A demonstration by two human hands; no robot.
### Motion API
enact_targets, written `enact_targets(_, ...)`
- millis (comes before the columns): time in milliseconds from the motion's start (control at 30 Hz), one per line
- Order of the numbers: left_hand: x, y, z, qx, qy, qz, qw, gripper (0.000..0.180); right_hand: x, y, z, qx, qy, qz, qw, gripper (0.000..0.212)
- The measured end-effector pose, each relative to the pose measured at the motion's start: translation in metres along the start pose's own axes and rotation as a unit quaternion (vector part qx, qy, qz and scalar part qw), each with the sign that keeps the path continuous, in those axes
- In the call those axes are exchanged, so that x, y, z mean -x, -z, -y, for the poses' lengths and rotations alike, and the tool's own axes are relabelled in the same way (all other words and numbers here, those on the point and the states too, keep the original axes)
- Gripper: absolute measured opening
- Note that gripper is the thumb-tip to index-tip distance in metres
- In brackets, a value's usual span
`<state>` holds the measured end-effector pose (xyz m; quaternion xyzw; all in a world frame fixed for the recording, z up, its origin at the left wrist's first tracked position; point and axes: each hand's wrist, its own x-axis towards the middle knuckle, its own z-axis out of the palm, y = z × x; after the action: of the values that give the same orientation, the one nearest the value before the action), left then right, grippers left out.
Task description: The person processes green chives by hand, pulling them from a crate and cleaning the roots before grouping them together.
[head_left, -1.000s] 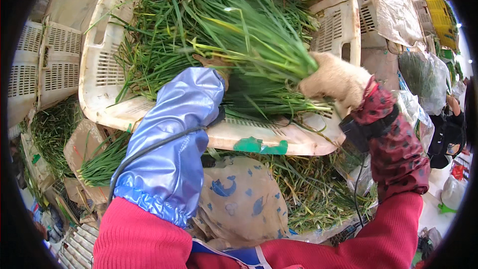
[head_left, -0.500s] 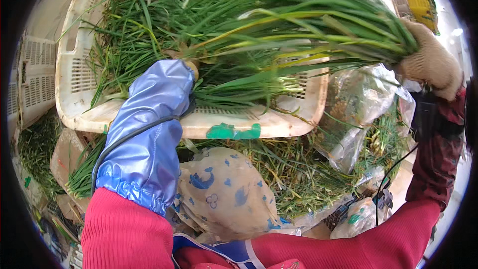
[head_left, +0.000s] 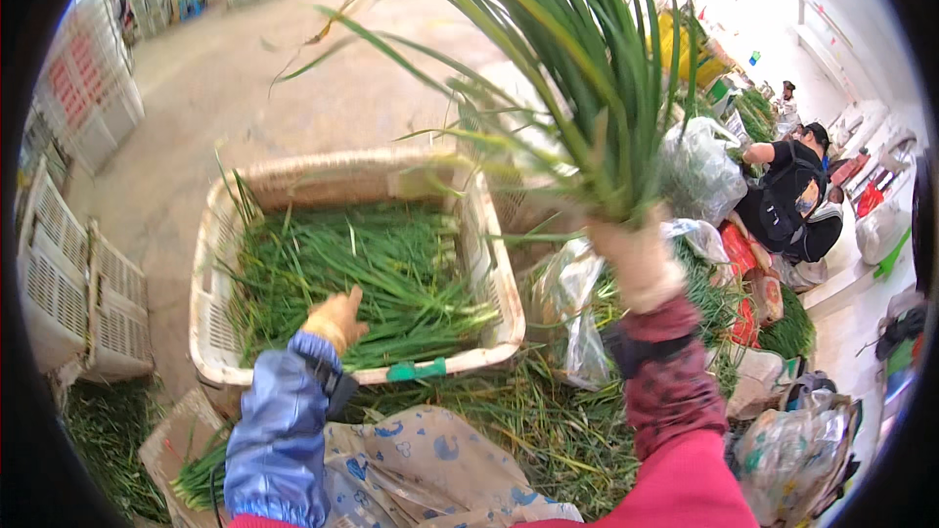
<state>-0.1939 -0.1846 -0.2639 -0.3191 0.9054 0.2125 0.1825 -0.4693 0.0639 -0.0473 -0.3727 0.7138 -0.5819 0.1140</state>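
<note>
My right hand (head_left: 631, 252), in a knitted glove, is closed around the base of a large bunch of garlic chives (head_left: 616, 117). The bunch is raised to the right of a white plastic crate (head_left: 509, 308), its long green leaves fanning upward and to the left. My left hand (head_left: 335, 321), also gloved, is low over the crate's near left side, one finger stretched out and nothing visible in its grip. Beneath it, more chives (head_left: 377, 274) lie heaped inside the crate, with pale stem ends toward the right wall.
Loose leaves and trimmings (head_left: 558, 420) cover the ground before the crate. Clear plastic bags (head_left: 572, 308) lie to its right. Stacked white crates (head_left: 83, 279) stand at left. Another person (head_left: 792, 196) in dark clothing is farther off at right. A patterned cloth (head_left: 430, 460) covers my lap.
My right hand has swung the chives from across the crate to upright, leaves now pointing up. The left hand has come out of the heap toward the crate's near left. My view has tilted upward.
</note>
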Motion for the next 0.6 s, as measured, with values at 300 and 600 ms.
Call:
enact_targets(300,0.215,0.042,-0.082,0.224,-0.149,-0.362,0.893,0.059,0.069,-0.075,-0.042,0.060,0.061,-0.127,0.988,0.066)
enact_targets(600,0.264,0.058,-0.286,0.311,-0.319,-0.563,0.696,0.107,0.185,-0.071,0.042,0.032,0.069,-0.057,0.995,0.073)
